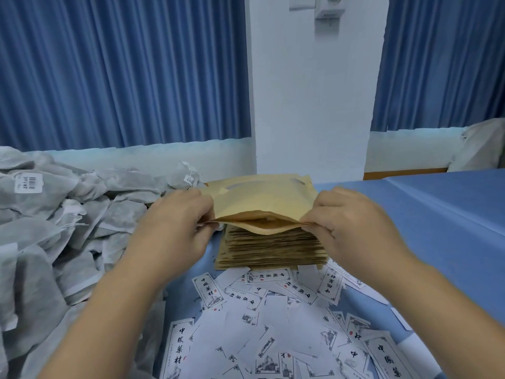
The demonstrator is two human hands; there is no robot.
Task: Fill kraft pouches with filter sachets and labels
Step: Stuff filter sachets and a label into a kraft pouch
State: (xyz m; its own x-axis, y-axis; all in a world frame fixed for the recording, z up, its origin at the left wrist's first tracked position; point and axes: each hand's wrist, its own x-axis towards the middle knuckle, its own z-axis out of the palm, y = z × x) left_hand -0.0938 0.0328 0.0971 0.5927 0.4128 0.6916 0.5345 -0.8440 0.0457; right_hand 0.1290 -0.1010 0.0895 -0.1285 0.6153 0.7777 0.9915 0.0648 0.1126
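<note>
A kraft pouch (259, 199) is held just above a thick stack of kraft pouches (270, 248), its mouth pulled open toward me. My left hand (175, 222) pinches the mouth's left corner and my right hand (352, 222) pinches the right corner. I cannot tell what is inside the dark opening. A big heap of grey-white filter sachets (54, 228) fills the left side of the table. White printed labels (273, 324) lie scattered in front of the stack, some face up, some blank side up.
The table is covered in blue cloth (437, 214), bare on the right. Behind it stand a white pillar (308, 105) and blue curtains (123, 72). A white bundle (481, 143) sits at the far right edge.
</note>
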